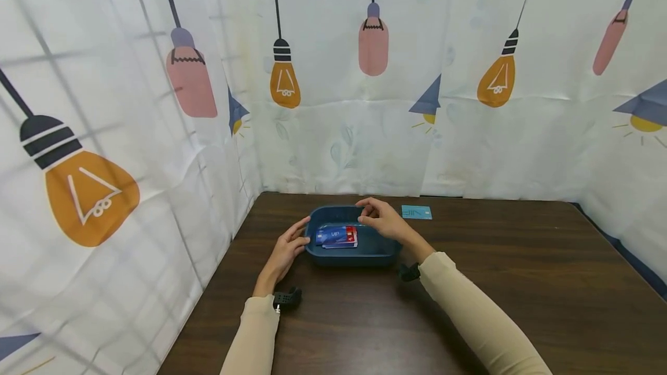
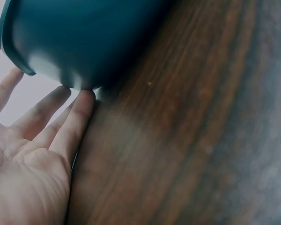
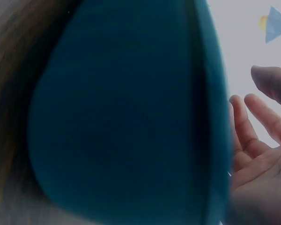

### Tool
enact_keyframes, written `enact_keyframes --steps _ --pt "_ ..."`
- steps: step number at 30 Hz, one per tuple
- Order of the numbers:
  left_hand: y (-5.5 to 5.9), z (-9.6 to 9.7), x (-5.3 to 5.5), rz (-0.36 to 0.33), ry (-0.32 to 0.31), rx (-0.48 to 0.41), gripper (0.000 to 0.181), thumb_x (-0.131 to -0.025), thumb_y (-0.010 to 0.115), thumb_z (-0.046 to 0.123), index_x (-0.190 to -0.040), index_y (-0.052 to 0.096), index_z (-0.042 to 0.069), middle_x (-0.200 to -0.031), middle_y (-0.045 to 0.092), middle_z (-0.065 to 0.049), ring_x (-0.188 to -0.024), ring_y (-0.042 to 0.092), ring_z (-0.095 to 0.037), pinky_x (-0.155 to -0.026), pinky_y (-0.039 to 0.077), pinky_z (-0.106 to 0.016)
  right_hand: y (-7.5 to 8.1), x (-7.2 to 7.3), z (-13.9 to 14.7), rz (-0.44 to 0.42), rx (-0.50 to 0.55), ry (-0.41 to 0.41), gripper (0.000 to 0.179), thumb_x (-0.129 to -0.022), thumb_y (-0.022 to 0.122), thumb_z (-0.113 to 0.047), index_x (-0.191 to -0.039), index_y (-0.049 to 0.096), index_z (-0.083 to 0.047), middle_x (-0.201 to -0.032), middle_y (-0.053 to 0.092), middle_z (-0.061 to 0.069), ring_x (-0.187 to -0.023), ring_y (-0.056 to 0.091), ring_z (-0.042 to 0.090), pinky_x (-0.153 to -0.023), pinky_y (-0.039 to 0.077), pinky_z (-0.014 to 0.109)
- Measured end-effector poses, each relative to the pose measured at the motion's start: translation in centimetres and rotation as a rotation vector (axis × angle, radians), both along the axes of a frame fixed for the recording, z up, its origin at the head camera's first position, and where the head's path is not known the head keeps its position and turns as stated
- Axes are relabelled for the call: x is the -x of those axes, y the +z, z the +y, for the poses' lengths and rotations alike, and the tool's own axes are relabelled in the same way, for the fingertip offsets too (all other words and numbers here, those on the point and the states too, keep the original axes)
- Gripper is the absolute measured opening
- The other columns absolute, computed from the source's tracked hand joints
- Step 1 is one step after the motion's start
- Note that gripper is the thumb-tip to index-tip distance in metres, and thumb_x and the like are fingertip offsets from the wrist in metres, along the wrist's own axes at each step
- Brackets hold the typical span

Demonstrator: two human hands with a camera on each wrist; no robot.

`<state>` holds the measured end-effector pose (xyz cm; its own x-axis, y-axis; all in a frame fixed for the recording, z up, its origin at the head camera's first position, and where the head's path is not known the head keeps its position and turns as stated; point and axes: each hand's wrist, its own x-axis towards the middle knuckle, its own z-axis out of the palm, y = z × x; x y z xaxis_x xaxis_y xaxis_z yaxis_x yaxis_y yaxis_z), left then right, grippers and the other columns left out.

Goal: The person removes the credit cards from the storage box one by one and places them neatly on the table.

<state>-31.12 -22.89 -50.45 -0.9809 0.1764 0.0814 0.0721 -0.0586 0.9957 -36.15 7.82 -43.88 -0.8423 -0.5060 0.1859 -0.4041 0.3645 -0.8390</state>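
Note:
A dark blue plastic basket (image 1: 359,260) stands on the table, with a small stack of cards (image 1: 336,236) in its left part. The top card is blue with VIP lettering, and a red card corner shows at the stack's right. My left hand (image 1: 285,249) is at the basket's left end; in the left wrist view its extended fingertips (image 2: 82,101) touch the outer wall. Over the basket's right part hovers my right hand (image 1: 384,220), fingers loosely bent, with nothing visible in it. Beyond that hand, a light blue VIP card (image 1: 416,212) lies flat on the table.
The dark wood table (image 1: 495,271) runs back to a white curtain (image 1: 323,149) printed with lamps. Another stretch of curtain (image 1: 172,230) hangs along the left edge. Black bands (image 1: 288,298) are on both wrists.

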Motion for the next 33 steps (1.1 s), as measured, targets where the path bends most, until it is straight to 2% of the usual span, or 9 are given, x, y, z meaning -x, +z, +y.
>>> enact_keyframes --steps 9,12,18,23,29,33 --pt "-0.3 -0.2 -0.2 0.018 -0.009 0.027 0.061 -0.099 0.058 0.006 -0.157 0.041 0.015 -0.164 0.035 -0.017 -0.149 0.036 -0.034 -0.097 0.048 -0.021 -1.1 0.1 -2.8 -0.050 -0.042 0.049 0.046 -0.101 0.065 -0.014 -0.143 0.053 -0.001 -0.107 0.063 0.014 -0.097 0.062 0.046 -0.075 0.050 0.031" --pt "-0.3 -0.1 -0.3 0.026 -0.004 0.031 0.061 -0.099 0.058 0.006 -0.157 0.041 0.014 -0.163 0.036 -0.019 -0.146 0.038 -0.036 -0.097 0.049 -0.021 -1.4 0.3 -3.5 -0.059 -0.052 0.047 0.048 -0.099 0.067 -0.014 -0.144 0.053 -0.003 -0.108 0.063 0.012 -0.093 0.064 0.041 -0.073 0.051 0.030" --pt "-0.1 -0.2 -0.2 0.022 -0.008 0.032 0.061 -0.100 0.057 0.006 -0.158 0.041 0.014 -0.163 0.036 -0.019 -0.144 0.040 -0.037 -0.096 0.049 -0.020 -2.0 0.6 -4.8 -0.084 -0.082 0.004 0.051 -0.096 0.071 -0.014 -0.144 0.054 -0.004 -0.112 0.063 0.014 -0.084 0.061 0.022 -0.074 0.052 0.032" --pt "0.0 -0.2 -0.1 0.025 0.001 0.034 0.061 -0.100 0.056 0.005 -0.158 0.041 0.015 -0.162 0.038 -0.019 -0.144 0.041 -0.036 -0.096 0.049 -0.019 -2.1 0.8 -5.5 -0.100 -0.124 -0.031 0.053 -0.094 0.073 -0.016 -0.144 0.056 -0.009 -0.126 0.061 0.018 -0.095 0.062 0.022 -0.085 0.054 0.041" --pt "-0.3 -0.2 0.1 0.014 0.012 0.026 0.061 -0.099 0.056 0.003 -0.157 0.042 0.016 -0.162 0.038 -0.016 -0.146 0.038 -0.033 -0.095 0.048 -0.018 -2.7 1.1 -5.9 -0.078 -0.199 -0.058 0.053 -0.092 0.076 -0.013 -0.141 0.058 -0.011 -0.130 0.059 0.016 -0.110 0.061 0.030 -0.096 0.053 0.047" --pt "-0.4 -0.1 0.1 0.004 0.014 0.020 0.060 -0.100 0.056 0.003 -0.157 0.043 0.017 -0.162 0.039 -0.016 -0.146 0.038 -0.033 -0.095 0.049 -0.018 -3.2 1.2 -5.9 -0.068 -0.240 -0.075 0.055 -0.089 0.079 -0.012 -0.140 0.059 -0.011 -0.131 0.058 0.015 -0.115 0.059 0.031 -0.099 0.051 0.049"
